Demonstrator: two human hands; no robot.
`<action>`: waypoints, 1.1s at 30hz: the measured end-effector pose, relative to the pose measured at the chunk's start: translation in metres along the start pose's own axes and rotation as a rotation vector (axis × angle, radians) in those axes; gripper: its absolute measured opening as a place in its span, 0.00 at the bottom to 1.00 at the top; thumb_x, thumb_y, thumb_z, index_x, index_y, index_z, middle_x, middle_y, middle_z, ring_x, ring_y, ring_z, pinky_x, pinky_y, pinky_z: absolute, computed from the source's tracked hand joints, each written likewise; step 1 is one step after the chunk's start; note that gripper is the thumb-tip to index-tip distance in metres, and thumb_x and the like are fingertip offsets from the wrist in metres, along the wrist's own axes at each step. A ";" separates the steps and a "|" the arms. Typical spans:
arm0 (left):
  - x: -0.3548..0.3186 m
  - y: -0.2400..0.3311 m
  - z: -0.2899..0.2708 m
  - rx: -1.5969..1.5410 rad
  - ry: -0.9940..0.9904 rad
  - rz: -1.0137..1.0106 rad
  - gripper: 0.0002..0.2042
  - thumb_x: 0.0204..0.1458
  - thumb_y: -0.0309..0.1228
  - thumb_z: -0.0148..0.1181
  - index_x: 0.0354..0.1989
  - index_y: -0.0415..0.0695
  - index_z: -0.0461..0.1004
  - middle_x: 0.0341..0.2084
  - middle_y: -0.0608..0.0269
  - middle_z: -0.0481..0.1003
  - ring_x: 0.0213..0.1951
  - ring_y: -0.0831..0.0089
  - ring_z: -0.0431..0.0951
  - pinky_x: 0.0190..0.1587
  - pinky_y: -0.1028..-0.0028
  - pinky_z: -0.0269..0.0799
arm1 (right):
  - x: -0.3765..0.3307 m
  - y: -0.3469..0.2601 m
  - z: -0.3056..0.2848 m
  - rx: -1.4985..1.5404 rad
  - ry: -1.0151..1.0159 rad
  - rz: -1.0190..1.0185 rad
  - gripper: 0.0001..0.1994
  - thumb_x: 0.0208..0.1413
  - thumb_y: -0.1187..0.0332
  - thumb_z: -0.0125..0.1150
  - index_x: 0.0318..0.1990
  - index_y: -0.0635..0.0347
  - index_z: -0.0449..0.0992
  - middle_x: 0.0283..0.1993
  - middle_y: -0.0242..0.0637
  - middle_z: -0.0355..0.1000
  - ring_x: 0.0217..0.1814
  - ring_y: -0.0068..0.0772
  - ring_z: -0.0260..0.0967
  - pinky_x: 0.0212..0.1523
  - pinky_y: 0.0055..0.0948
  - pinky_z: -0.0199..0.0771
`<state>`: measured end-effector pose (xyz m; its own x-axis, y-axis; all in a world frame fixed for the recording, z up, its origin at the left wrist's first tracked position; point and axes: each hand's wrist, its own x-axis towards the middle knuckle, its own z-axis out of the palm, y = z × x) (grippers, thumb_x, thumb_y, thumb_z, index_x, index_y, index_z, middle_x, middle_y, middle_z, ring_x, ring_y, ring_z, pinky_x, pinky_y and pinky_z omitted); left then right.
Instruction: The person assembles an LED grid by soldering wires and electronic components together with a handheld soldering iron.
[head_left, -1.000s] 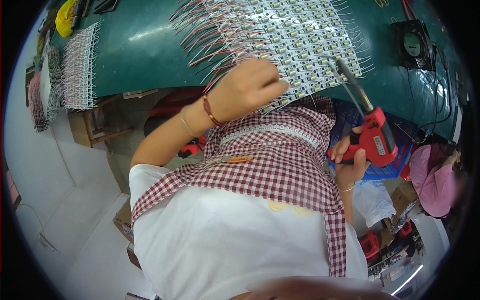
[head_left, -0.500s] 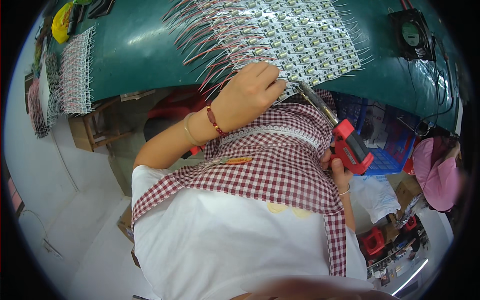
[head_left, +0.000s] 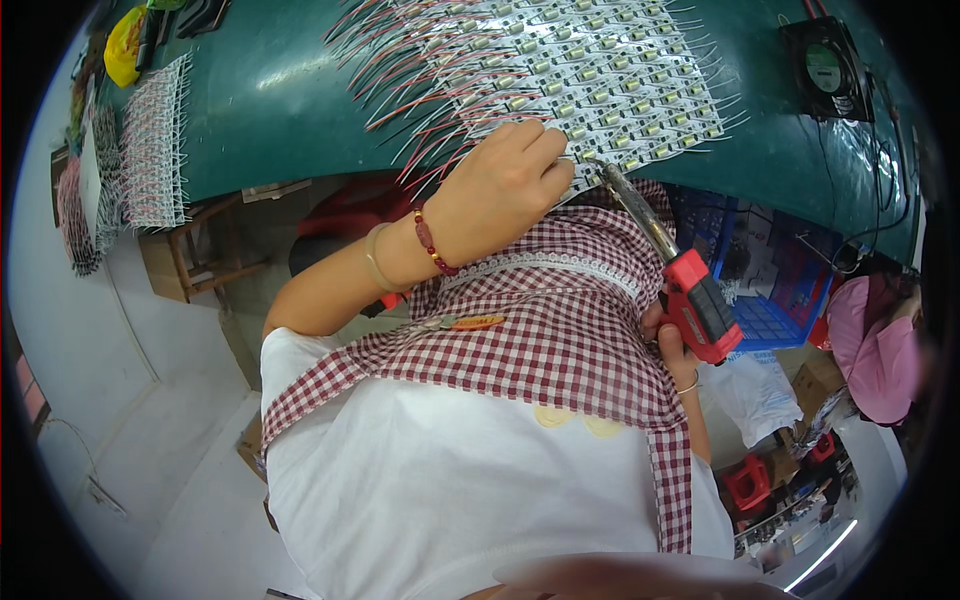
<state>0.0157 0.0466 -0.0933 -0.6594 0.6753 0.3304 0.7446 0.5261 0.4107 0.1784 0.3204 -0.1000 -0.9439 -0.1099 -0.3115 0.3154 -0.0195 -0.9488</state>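
Observation:
A panel of small white circuit boards (head_left: 625,85) lies at the front edge of the green table, with rows of square components on it. Red and dark wires (head_left: 450,95) fan out from its left side, short pale ones from its right. At the panel's near edge my left hand (head_left: 508,182) is closed, fingertips pinched down; what they hold is hidden beneath them. In my right hand (head_left: 672,345), partly behind the grip, is a red and black soldering gun (head_left: 700,305). Its metal barrel slants up leftward, and the tip is at the panel's near edge, just right of my left fingers.
Another wired panel (head_left: 153,145) lies at the table's left end, near a yellow bag (head_left: 122,48). A black fan (head_left: 825,68) with cables stands at the far right. Below the table's right side is a blue crate (head_left: 770,318); a person in a pink sleeve (head_left: 870,350) is beyond.
The soldering gun has shifted slightly, its tip a little to the right along the panel's edge. My left hand has moved slightly rightward, still pinched.

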 end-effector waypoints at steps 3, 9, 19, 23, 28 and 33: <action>0.001 -0.001 -0.001 -0.004 -0.009 0.002 0.10 0.38 0.22 0.56 0.33 0.37 0.74 0.27 0.59 0.65 0.33 0.64 0.69 0.37 0.68 0.67 | -0.006 0.015 -0.001 -0.111 0.062 -0.006 0.16 0.55 0.61 0.59 0.43 0.65 0.73 0.36 0.34 0.72 0.40 0.28 0.69 0.42 0.29 0.69; 0.001 -0.001 0.000 -0.011 0.010 0.002 0.10 0.39 0.22 0.56 0.33 0.38 0.74 0.27 0.59 0.65 0.33 0.63 0.70 0.37 0.68 0.67 | -0.003 0.021 -0.010 -0.334 -0.041 -0.006 0.15 0.56 0.59 0.58 0.41 0.64 0.74 0.34 0.34 0.72 0.38 0.28 0.69 0.40 0.29 0.69; 0.001 -0.002 0.000 0.141 -0.002 0.067 0.09 0.38 0.24 0.56 0.31 0.42 0.74 0.26 0.65 0.66 0.33 0.70 0.70 0.35 0.72 0.63 | -0.001 -0.006 0.005 -0.055 0.063 0.011 0.17 0.54 0.55 0.60 0.33 0.64 0.72 0.27 0.31 0.67 0.29 0.23 0.64 0.32 0.25 0.64; 0.003 -0.001 -0.003 0.182 -0.013 0.076 0.08 0.38 0.25 0.56 0.30 0.43 0.74 0.25 0.67 0.66 0.32 0.72 0.69 0.35 0.73 0.62 | 0.002 -0.010 0.009 -0.033 0.055 0.023 0.18 0.54 0.54 0.60 0.32 0.63 0.71 0.26 0.30 0.66 0.28 0.23 0.63 0.31 0.24 0.63; 0.010 0.007 -0.014 0.237 0.020 0.082 0.08 0.37 0.25 0.56 0.30 0.42 0.74 0.23 0.67 0.65 0.31 0.72 0.68 0.35 0.72 0.62 | 0.001 -0.006 0.005 -0.070 0.105 0.005 0.18 0.54 0.54 0.60 0.32 0.63 0.71 0.26 0.30 0.66 0.27 0.23 0.63 0.30 0.24 0.63; 0.003 0.012 -0.002 0.131 -0.027 0.080 0.09 0.38 0.25 0.55 0.31 0.41 0.74 0.25 0.65 0.65 0.33 0.70 0.68 0.37 0.71 0.63 | -0.010 0.006 -0.001 0.029 0.157 0.015 0.17 0.52 0.58 0.62 0.35 0.66 0.73 0.27 0.32 0.68 0.27 0.24 0.65 0.29 0.25 0.65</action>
<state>0.0226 0.0542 -0.0853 -0.5960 0.7304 0.3336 0.8028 0.5322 0.2690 0.1895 0.3227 -0.1026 -0.9420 0.0462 -0.3323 0.3302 -0.0474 -0.9427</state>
